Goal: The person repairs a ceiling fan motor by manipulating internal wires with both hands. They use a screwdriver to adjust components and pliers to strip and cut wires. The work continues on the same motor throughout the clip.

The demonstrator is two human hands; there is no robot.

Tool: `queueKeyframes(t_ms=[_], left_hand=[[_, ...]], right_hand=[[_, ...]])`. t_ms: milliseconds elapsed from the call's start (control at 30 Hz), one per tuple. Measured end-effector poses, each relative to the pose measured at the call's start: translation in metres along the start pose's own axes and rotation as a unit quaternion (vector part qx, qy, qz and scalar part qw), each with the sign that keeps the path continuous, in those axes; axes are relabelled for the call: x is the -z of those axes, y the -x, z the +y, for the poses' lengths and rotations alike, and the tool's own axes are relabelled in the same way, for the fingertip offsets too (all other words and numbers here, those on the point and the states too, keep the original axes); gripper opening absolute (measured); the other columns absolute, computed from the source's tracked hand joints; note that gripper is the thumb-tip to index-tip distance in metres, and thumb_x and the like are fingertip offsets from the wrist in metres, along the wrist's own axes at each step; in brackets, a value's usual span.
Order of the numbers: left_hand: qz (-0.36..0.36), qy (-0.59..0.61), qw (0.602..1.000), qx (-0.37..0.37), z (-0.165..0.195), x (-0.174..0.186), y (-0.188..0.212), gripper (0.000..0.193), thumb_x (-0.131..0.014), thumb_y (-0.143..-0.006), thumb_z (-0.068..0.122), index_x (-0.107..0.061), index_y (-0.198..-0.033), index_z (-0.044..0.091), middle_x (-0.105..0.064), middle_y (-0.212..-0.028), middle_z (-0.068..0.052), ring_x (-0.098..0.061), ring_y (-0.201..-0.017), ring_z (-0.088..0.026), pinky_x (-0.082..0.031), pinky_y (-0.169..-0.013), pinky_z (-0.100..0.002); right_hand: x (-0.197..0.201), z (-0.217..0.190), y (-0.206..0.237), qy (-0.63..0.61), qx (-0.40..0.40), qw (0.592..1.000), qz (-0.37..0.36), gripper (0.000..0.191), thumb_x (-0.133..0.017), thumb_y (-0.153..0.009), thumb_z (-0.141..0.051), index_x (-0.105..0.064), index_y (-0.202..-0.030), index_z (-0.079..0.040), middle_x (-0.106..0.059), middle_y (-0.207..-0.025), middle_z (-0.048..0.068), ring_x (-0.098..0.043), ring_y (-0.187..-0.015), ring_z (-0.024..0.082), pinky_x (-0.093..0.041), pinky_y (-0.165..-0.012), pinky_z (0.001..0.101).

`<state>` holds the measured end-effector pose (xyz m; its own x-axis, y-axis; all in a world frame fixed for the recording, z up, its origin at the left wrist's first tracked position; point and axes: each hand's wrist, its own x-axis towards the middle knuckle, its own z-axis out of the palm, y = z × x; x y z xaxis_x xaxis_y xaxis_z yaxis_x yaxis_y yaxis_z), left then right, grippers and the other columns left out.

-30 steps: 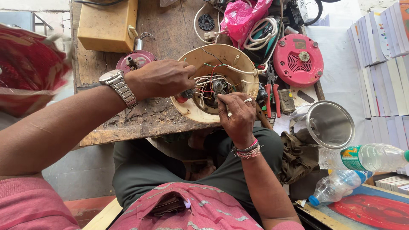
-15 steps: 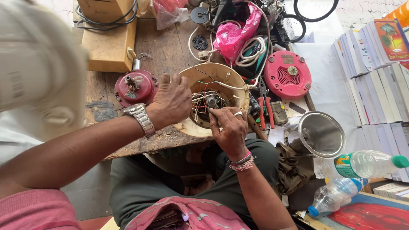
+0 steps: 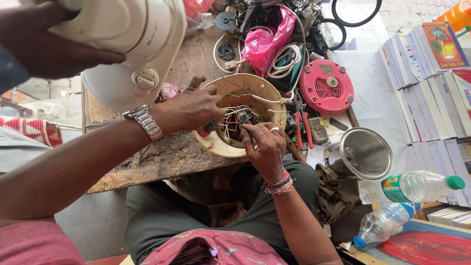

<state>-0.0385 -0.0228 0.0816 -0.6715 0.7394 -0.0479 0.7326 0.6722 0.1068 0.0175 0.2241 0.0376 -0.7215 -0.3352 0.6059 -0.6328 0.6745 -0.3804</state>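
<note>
While both hands were buried in the round cream appliance base point(image 3: 245, 115), the whole thing sat upside down at the near edge of the wooden bench point(image 3: 147, 162), straight ahead of me and just above my lap, so neither arm had to stretch. It's basically a shallow plastic bowl, no real long axis, open side up, with the small metal motor hub point(image 3: 241, 117) dead centre and a tangle of thin red, white and black wires point(image 3: 226, 121) round it. My left hand point(image 3: 189, 109) came in from the left, fingers curled over the rim and pinching something down among the wires, though I couldn't tell exactly what. My right hand point(image 3: 265, 147) came up from below, fingertips closed on the wiring just right of the hub, so it was the nearer one to the motor. The bench top looked rough, cracked and oil stained. Off to the right lay a pink vented round cover point(image 3: 326, 87), red-handled pliers point(image 3: 303, 128), a shiny steel jar point(image 3: 365, 153) and two clear plastic bottles point(image 3: 412, 186). Someone else's hand point(image 3: 44, 41) held a glossy white appliance body point(image 3: 132, 54) over the top left corner, well clear of my work.
</note>
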Motion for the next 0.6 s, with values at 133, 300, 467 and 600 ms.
queueKeyframes(t_ms=[133, 300, 467, 600], left_hand=[[-0.007, -0.181, 0.979, -0.088, 0.010, 0.023, 0.000, 0.013, -0.075, -0.081, 0.028, -0.074, -0.072, 0.018, -0.067, -0.093, -0.003, -0.059, -0.105, -0.021, -0.040, -0.110, -0.048], [0.014, -0.221, 0.965, -0.138, 0.013, 0.027, 0.004, 0.022, -0.072, -0.079, 0.037, -0.073, -0.072, 0.016, -0.067, -0.097, -0.001, -0.059, -0.107, -0.021, -0.045, -0.102, -0.041], [0.036, -0.192, 0.978, -0.078, 0.007, 0.007, -0.001, 0.022, -0.072, -0.080, 0.039, -0.073, -0.072, 0.019, -0.066, -0.101, -0.006, -0.059, -0.107, -0.023, -0.042, -0.102, -0.046], [0.124, -0.134, 0.980, 0.078, 0.015, -0.020, -0.007, 0.020, -0.067, -0.082, 0.030, -0.073, -0.070, 0.015, -0.063, -0.104, -0.008, -0.054, -0.114, -0.026, -0.030, -0.099, -0.052]], right_hand=[[-0.001, 0.002, 0.000, -0.001, -0.004, 1.000, 0.000, 0.011, -0.075, -0.094, -0.019, -0.077, -0.103, -0.013, -0.077, -0.095, 0.003, -0.071, -0.095, 0.022, -0.048, -0.088, 0.0378], [-0.002, 0.003, 0.002, 0.005, 0.005, 1.000, 0.002, 0.011, -0.074, -0.094, -0.020, -0.077, -0.102, -0.013, -0.077, -0.095, 0.003, -0.071, -0.095, 0.023, -0.048, -0.089, 0.0383], [-0.002, 0.003, 0.001, 0.003, 0.002, 1.000, 0.000, 0.012, -0.074, -0.094, -0.021, -0.077, -0.103, -0.013, -0.077, -0.096, 0.003, -0.071, -0.095, 0.022, -0.047, -0.088, 0.0385], [-0.002, 0.002, 0.001, 0.003, 0.003, 1.000, 0.004, 0.012, -0.074, -0.094, -0.020, -0.077, -0.103, -0.013, -0.077, -0.096, 0.003, -0.071, -0.095, 0.023, -0.047, -0.088, 0.0387]])
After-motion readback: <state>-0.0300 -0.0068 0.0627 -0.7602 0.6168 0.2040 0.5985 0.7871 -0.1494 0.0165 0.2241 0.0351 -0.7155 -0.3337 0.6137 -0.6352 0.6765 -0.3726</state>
